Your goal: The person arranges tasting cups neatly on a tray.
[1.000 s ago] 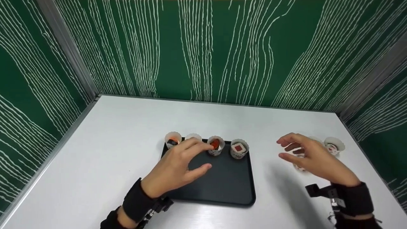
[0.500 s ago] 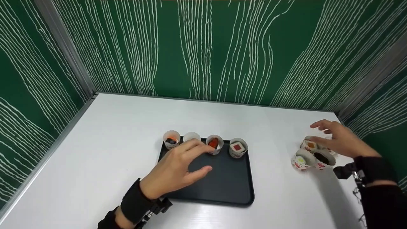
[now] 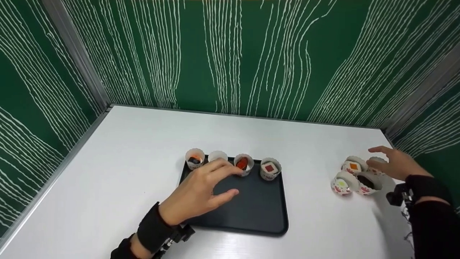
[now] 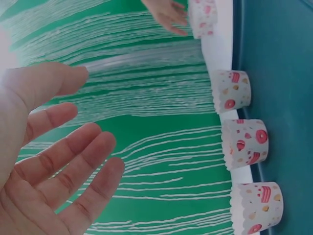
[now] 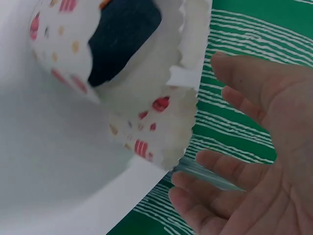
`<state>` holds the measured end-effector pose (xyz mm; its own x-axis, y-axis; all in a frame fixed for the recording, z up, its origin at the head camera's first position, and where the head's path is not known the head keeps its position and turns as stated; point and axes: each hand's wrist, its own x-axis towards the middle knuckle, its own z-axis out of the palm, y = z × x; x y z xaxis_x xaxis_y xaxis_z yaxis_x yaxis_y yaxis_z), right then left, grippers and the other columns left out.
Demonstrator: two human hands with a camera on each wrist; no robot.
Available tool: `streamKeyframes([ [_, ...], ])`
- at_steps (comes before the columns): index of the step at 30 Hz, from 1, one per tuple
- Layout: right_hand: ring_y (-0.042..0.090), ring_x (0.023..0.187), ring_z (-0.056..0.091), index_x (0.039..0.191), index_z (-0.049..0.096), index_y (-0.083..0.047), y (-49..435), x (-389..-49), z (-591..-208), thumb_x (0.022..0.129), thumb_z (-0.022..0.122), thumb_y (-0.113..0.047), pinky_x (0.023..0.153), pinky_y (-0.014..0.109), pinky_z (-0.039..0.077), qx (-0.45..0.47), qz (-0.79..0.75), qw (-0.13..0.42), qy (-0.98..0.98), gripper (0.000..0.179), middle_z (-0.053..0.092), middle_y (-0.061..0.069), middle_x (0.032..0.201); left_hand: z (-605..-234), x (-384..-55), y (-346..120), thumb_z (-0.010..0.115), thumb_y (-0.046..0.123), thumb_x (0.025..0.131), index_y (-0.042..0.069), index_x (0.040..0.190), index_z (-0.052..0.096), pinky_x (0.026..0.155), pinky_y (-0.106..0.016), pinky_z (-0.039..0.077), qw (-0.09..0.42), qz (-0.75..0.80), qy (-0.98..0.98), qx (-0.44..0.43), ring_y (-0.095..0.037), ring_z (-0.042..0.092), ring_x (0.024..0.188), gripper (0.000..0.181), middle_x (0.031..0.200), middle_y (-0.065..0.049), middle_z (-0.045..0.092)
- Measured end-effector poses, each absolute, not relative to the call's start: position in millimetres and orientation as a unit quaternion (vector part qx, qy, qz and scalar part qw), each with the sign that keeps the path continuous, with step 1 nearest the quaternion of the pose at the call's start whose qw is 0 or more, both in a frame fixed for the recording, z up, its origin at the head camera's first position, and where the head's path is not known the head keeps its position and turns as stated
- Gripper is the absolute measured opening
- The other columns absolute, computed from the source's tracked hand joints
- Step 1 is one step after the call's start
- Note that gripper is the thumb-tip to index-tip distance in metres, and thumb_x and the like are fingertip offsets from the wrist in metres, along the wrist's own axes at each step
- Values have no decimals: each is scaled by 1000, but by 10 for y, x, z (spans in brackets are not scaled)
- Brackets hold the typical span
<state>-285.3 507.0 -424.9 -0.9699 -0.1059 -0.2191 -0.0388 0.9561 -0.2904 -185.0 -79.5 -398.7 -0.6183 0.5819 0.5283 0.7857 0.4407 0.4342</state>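
My left hand (image 3: 203,185) hovers over the dark tray (image 3: 251,210), its fingers relaxed and holding nothing. Along the tray's far edge stand several paper cups: one with orange and black content (image 3: 195,163), one partly hidden by my hand (image 3: 217,154), one with a red-orange piece (image 3: 243,172), and one with a white piece bearing a red square (image 3: 269,175). At the right, my right hand (image 3: 400,165) is spread beside a printed paper cup (image 3: 377,169), with nothing in its grasp. In the right wrist view, thumb and fingers stand apart near the cup's scalloped rim (image 5: 188,132).
Beside that cup cluster others: one with an orange-centred white piece (image 3: 354,166), one with a yellow-green-centred piece (image 3: 341,187), one with a dark piece (image 3: 368,183). A green wall (image 3: 201,72) with white lines rises behind the white table (image 3: 143,151).
My right hand has moved from left of the right-hand cups, across them to the cup farthest right, uncovering the others. My left hand has stayed almost still over the tray.
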Motion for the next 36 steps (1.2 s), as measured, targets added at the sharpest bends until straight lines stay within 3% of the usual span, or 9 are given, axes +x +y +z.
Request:
streamKeyframes([
  [3, 68, 117, 52, 153, 42, 6, 5131, -2870, -4275, 107, 61, -46, 87, 73, 54, -18, -143, 139, 980, 72, 46, 54, 136, -3986, -1854, -795, 81, 25, 98, 18, 134, 71, 89, -30, 59, 152, -335, -835, -409, -10, 68, 109, 38, 123, -1, 69],
  [7, 60, 105, 58, 150, 41, 7, 5169, -2879, -4323, 104, 65, -45, 75, 56, 58, 1, -149, 152, 977, 74, 49, 53, 130, -3985, -1860, -791, 81, 24, 98, 19, 134, 71, 90, -29, 59, 149, -337, -835, -408, -10, 68, 109, 38, 123, 0, 69],
  [11, 50, 95, 58, 147, 40, 9, 5173, -2870, -4366, 103, 67, -46, 71, 45, 54, 13, -154, 144, 977, 76, 53, 49, 125, -3997, -1869, -792, 81, 24, 98, 18, 133, 71, 90, -29, 59, 146, -343, -833, -409, -10, 68, 109, 37, 123, 0, 69],
  [19, 52, 100, 53, 143, 37, 10, 5152, -2860, -4394, 101, 71, -43, 77, 54, 54, 40, -173, 152, 972, 75, 50, 49, 129, -4006, -1878, -808, 79, 26, 100, 18, 132, 72, 89, -29, 58, 138, -347, -834, -406, -10, 67, 109, 34, 124, -1, 69],
  [27, 50, 99, 51, 142, 37, 9, 5198, -2835, -4403, 99, 72, -47, 72, 45, 53, 69, -195, 151, 967, 79, 49, 46, 127, -4021, -1892, -807, 79, 25, 99, 18, 131, 72, 92, -31, 59, 146, -350, -831, -408, -13, 68, 112, 33, 124, 1, 69],
  [36, 40, 85, 59, 137, 40, 10, 5150, -2791, -4327, 99, 73, -36, 63, 36, 52, 90, -185, 84, 975, 68, 62, 32, 100, -3993, -1897, -814, 79, 26, 100, 19, 131, 71, 90, -32, 59, 146, -342, -838, -400, -11, 67, 109, 34, 122, -1, 69],
])
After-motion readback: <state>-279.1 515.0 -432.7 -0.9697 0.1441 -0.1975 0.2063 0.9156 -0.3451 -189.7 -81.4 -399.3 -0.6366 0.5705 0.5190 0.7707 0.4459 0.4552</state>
